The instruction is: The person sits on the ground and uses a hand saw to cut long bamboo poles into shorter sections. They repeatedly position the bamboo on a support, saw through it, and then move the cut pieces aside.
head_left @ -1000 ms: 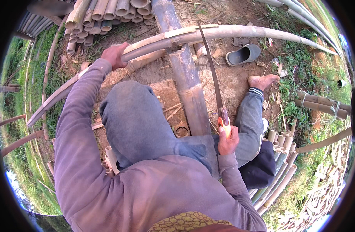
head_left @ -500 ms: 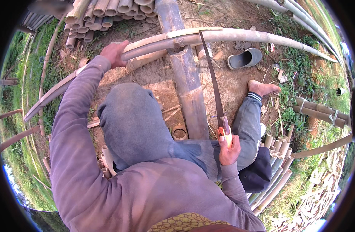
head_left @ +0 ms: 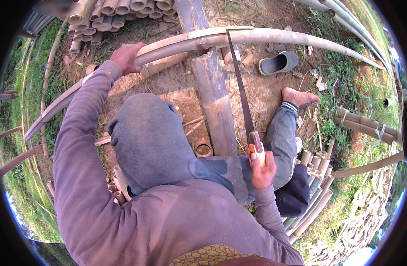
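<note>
1. Bare trodden earth edged with grass serves as the workplace, cut bamboo stacked at its far side.
2. One long pale bamboo pole lies across one thick upright-leaning bamboo post, which props it for cutting.
3. The left hand presses the pole, grip closed over it, apparently steadying it.
4. The right hand grips the orange handle of one long-bladed saw, its blade crossing the pole.
5. One grey slipper lies beyond.

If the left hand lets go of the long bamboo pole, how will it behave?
The bamboo pole is round and rests across a thick post, so it would probably roll or slide. It looks long and stiff, likely heavy at the ends. The left hand steadies it while the saw cuts.
</note>
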Demonstrator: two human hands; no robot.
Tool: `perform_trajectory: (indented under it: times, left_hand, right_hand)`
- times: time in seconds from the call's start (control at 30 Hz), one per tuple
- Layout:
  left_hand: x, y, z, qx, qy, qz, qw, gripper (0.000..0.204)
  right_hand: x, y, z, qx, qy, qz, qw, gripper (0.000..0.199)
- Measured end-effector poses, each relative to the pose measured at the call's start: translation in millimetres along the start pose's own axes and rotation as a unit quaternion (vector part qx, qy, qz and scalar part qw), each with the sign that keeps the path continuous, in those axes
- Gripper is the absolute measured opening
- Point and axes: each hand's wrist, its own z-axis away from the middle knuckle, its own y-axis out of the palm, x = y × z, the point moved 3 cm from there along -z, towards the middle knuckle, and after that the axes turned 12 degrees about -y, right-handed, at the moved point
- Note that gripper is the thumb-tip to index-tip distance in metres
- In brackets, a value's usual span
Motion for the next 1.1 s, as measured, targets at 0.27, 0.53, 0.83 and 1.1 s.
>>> perform_trajectory:
  times: [0.27,0.53,0.83,1.1]
  left_hand:
    - [-0.2,0.2,0.6,0.009,-0.003,-0.005,1.0,0.077]
    - [-4.6,-5.4,2.1,0.014,-0.012,-0.007,1.0,0.076]
    - [-1.4,-4.6,-0.3,0.006,-0.005,0.005,1.0,0.078]
    - [5.0,5.9,32.6,-0.167,0.071,0.025,0.983,0.069]
  right_hand:
    - [-3.6,-6.3,-6.0,0.001,0.03,-0.03,0.999,0.024]
    - [-25.1,-12.9,-2.4,0.02,0.03,-0.047,0.998,0.026]
    - [-6.4,-10.7,-14.4,0.004,0.024,-0.019,1.0,0.026]
    - [-1.2,-76.6,46.0,-0.124,0.047,-0.123,0.983,0.026]
